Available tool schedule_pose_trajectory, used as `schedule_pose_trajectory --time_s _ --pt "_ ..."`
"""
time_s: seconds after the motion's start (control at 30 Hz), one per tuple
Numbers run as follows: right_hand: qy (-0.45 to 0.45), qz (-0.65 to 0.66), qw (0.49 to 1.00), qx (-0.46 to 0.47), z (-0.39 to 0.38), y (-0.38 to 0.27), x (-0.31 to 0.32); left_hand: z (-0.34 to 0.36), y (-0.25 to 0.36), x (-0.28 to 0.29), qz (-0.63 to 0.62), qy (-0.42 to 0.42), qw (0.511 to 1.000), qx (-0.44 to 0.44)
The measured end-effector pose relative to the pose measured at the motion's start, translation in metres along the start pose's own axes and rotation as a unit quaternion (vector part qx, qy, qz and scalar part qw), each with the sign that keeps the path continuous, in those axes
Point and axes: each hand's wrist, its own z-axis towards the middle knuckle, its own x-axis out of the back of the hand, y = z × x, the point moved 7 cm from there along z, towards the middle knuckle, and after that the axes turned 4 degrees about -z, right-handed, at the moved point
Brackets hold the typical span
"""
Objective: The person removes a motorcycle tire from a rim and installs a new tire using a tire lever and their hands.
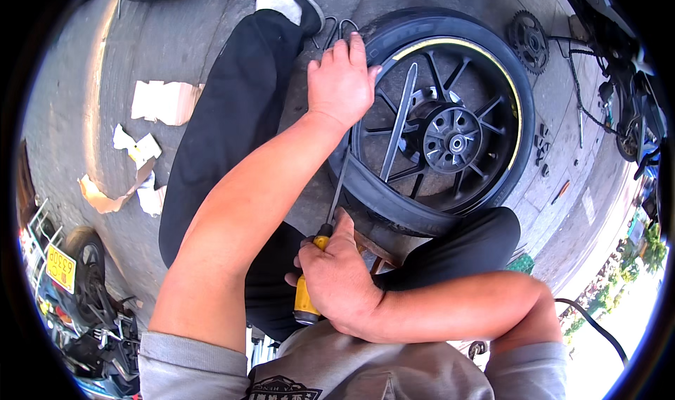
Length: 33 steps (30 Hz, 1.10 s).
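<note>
A black motorcycle tyre [380, 203] on a dark spoked rim [453, 143] with a yellow edge stripe lies flat before me. My left hand [342, 80] rests at the tyre's left side, fingers stretched and slightly spread, beside some bent wire hooks [346, 26]. Closed around the yellow-and-black handle of a screwdriver [304, 298] is my right hand [339, 277]. Its long shaft points away from me, and the tip meets the tyre's left edge under my left wrist. A flat metal bar [399, 122] slants across the wheel, left of the hub.
A sprocket [527, 41] and chain [580, 97] lie at the far right, with small dark parts [541, 147] nearer. Torn cardboard [116, 199] and a white box [165, 102] are on the left. Parked motorcycles [88, 287] stand at lower left. My legs flank the wheel.
</note>
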Motion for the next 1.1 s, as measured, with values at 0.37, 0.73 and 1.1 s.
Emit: schedule_pose_trajectory --time_s 0.37,0.73,1.1 --pt "-0.037 0.078 0.996 0.027 0.009 0.015 -0.024 0.0 0.001 0.002 0.038 0.022 0.999 -0.021" --pt "-0.043 0.048 0.991 0.116 0.032 0.044 -0.036 -0.004 0.012 -0.005 0.078 0.034 0.995 -0.044" --pt "-0.136 -0.098 0.985 0.024 0.045 0.088 0.16 -0.001 0.013 -0.006 0.068 0.003 0.998 -0.009"
